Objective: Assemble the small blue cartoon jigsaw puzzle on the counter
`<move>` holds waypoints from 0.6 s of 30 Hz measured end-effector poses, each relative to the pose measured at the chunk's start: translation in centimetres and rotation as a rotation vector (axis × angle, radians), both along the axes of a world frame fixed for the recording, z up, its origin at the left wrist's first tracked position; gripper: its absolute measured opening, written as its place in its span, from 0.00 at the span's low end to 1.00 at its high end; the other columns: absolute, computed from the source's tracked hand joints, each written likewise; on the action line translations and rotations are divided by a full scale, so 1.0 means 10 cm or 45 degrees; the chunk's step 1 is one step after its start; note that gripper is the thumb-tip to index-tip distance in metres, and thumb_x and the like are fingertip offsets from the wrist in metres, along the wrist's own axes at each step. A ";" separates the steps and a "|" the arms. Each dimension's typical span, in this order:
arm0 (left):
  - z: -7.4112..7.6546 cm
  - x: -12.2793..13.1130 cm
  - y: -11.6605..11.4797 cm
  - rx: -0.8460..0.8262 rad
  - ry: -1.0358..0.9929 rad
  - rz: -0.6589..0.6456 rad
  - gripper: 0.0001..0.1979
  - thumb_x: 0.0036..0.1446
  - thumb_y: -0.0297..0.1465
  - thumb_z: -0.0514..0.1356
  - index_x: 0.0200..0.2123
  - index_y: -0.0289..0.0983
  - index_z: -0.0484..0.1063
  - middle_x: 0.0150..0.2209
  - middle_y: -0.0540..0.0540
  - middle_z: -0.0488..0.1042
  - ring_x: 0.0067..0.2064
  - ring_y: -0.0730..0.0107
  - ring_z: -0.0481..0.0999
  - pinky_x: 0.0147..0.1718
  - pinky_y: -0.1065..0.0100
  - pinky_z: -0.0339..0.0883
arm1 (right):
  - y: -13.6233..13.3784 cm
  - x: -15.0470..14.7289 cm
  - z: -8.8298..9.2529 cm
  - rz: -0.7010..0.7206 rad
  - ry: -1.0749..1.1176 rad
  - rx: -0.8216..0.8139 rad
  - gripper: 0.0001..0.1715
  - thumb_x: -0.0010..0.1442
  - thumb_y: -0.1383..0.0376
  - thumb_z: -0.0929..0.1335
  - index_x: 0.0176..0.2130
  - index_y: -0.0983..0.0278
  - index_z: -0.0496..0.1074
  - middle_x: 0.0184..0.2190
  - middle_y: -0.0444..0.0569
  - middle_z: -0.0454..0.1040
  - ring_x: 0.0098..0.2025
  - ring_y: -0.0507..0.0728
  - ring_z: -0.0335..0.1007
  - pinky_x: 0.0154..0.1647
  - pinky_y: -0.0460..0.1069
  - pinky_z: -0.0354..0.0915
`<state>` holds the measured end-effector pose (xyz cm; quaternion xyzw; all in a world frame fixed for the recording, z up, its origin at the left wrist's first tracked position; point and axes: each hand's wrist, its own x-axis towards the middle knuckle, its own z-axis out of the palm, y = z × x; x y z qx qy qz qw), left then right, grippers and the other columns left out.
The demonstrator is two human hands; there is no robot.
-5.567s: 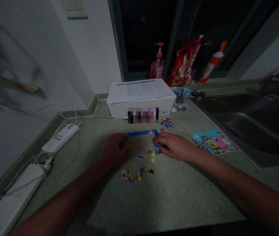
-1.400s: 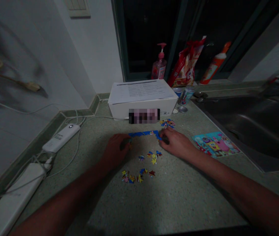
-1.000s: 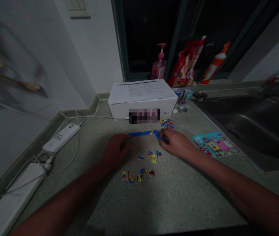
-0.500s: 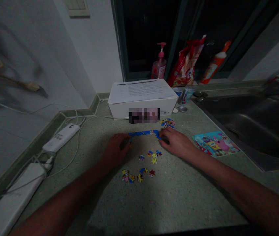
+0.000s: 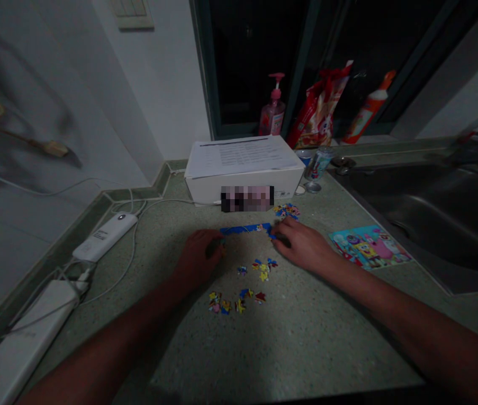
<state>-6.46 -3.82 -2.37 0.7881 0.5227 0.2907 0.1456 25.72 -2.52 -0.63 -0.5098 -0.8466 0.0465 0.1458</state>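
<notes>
Puzzle strip [image 5: 243, 229], blue, lies on the counter [image 5: 230, 354] before the white box [image 5: 245, 171]. Your left hand [image 5: 200, 256] is half curled at its left end, and your right hand [image 5: 300, 242] is half curled at its right end; if your fingers pinch any piece, I cannot tell. Loose pieces [image 5: 263, 273] lie nearer to you, 1 pile [image 5: 287, 211] beyond your right hand.

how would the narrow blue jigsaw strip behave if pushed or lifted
The narrow blue jigsaw strip would probably slide flat if pushed, lying low on the speckled green countertop. Lifted by one end, it might sag or come apart, since its knobbly lower edge suggests interlocking pieces.
</notes>
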 end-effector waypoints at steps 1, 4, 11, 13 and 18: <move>-0.01 0.00 0.00 0.001 0.002 -0.007 0.14 0.64 0.29 0.61 0.51 0.40 0.79 0.50 0.42 0.83 0.55 0.52 0.80 0.60 0.48 0.73 | 0.00 0.00 0.00 0.011 0.002 0.000 0.12 0.71 0.64 0.68 0.50 0.62 0.79 0.48 0.56 0.78 0.44 0.61 0.77 0.42 0.54 0.70; -0.04 -0.01 0.01 0.012 0.009 -0.035 0.13 0.65 0.30 0.61 0.50 0.41 0.81 0.52 0.42 0.83 0.56 0.52 0.79 0.63 0.45 0.72 | -0.01 -0.01 0.01 0.020 0.001 -0.015 0.12 0.71 0.64 0.67 0.49 0.63 0.79 0.47 0.56 0.77 0.44 0.61 0.76 0.42 0.54 0.70; -0.04 0.00 0.01 0.046 0.073 -0.094 0.11 0.66 0.30 0.63 0.47 0.43 0.84 0.54 0.43 0.83 0.59 0.52 0.79 0.64 0.44 0.71 | -0.01 -0.01 0.00 0.010 0.011 0.011 0.12 0.71 0.62 0.67 0.48 0.62 0.79 0.46 0.56 0.77 0.43 0.62 0.75 0.41 0.54 0.67; -0.04 0.01 0.00 0.044 0.078 -0.108 0.10 0.66 0.30 0.63 0.47 0.43 0.84 0.55 0.42 0.82 0.59 0.51 0.79 0.64 0.43 0.71 | 0.00 -0.01 0.00 0.000 0.003 -0.008 0.13 0.71 0.62 0.67 0.50 0.63 0.78 0.47 0.57 0.77 0.44 0.62 0.75 0.41 0.54 0.68; -0.03 0.01 0.00 0.032 0.088 -0.109 0.10 0.66 0.30 0.63 0.48 0.42 0.84 0.55 0.42 0.82 0.59 0.51 0.78 0.65 0.42 0.70 | 0.00 -0.02 -0.01 -0.002 -0.007 -0.023 0.14 0.71 0.63 0.66 0.51 0.63 0.78 0.47 0.57 0.77 0.45 0.63 0.76 0.42 0.55 0.68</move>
